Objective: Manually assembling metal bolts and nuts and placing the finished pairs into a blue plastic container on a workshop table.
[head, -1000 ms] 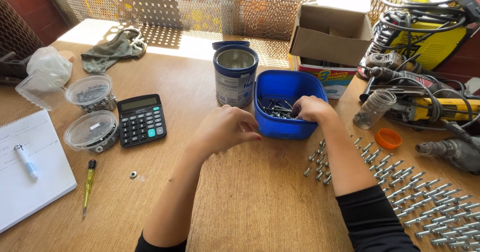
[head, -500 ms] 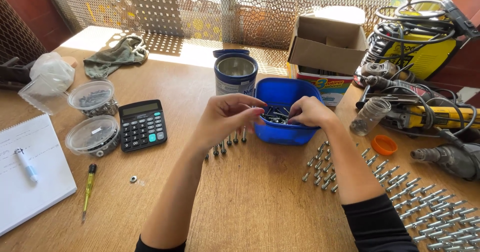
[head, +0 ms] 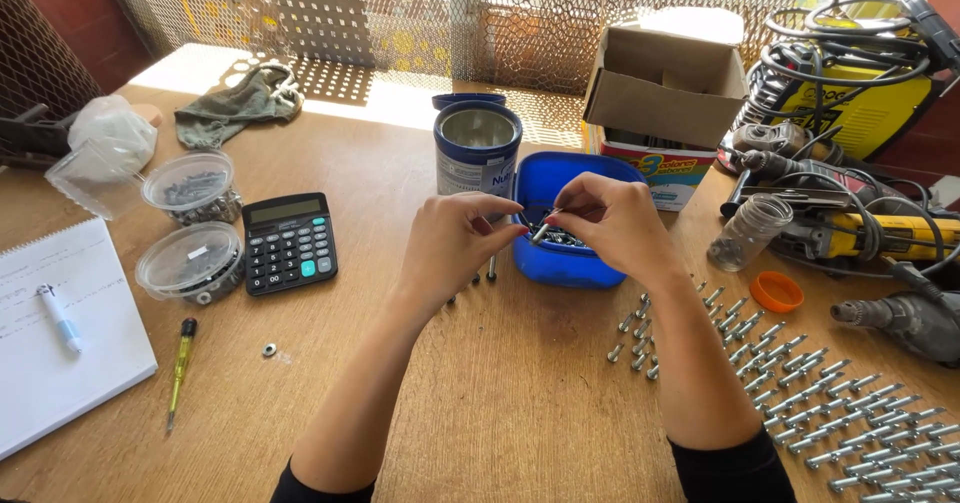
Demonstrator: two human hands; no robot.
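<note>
Count at bench: two hands, left hand (head: 452, 243) and right hand (head: 612, 225), together pinching one bolt (head: 543, 230) above one blue tub (head: 566, 263) at 12 o'clock. One open tin can (head: 477, 150), one calculator (head: 288, 241), two clear lidded containers (head: 191, 187) (head: 189, 260), one notepad (head: 62, 333) with one pen (head: 58, 317), one screwdriver (head: 181, 371), one loose washer (head: 269, 349), one cardboard box (head: 665, 83), one clear jar (head: 745, 231), one orange cap (head: 776, 291). Laid-out bolts (head: 820, 403) at 4 o'clock: several rows, too many to count exactly.
</note>
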